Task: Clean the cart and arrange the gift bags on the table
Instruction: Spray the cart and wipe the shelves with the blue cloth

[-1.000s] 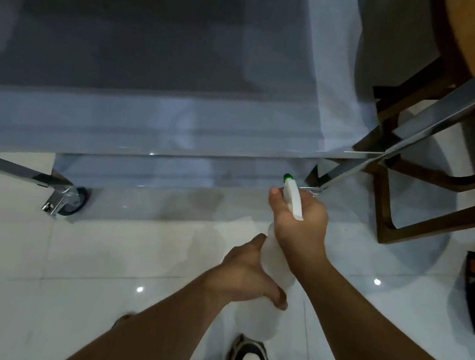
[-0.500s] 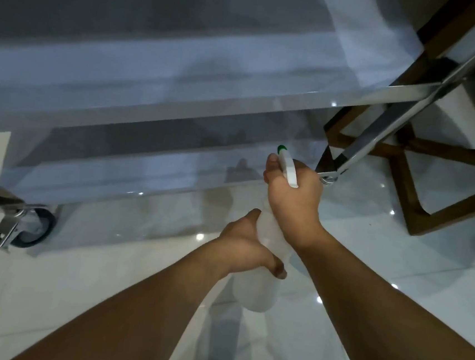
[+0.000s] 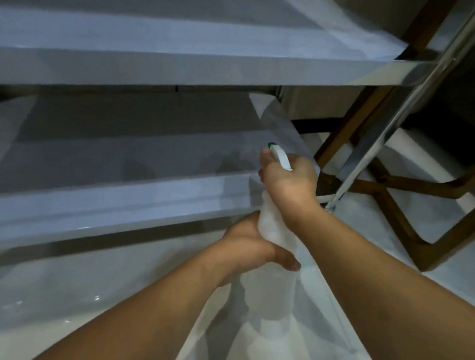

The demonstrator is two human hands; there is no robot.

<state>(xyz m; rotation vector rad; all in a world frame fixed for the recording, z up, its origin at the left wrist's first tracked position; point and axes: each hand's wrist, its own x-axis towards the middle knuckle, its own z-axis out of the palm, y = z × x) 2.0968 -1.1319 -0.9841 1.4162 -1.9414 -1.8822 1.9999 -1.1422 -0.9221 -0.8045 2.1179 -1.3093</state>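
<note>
A translucent white spray bottle (image 3: 273, 258) is held in front of the cart (image 3: 184, 58), its long axis tilted up and away, with the green-tipped nozzle aimed at the lower shelf (image 3: 98, 195). The trigger head is gripped by the right hand (image 3: 289, 182); the bottle's body is clasped by the left hand (image 3: 249, 244). Both shelves are smooth, pale grey, with raised rims and a chrome upright (image 3: 390, 119). A wooden chair frame (image 3: 419, 209) stands just beside, on glossy white floor tiles (image 3: 45, 292).
</note>
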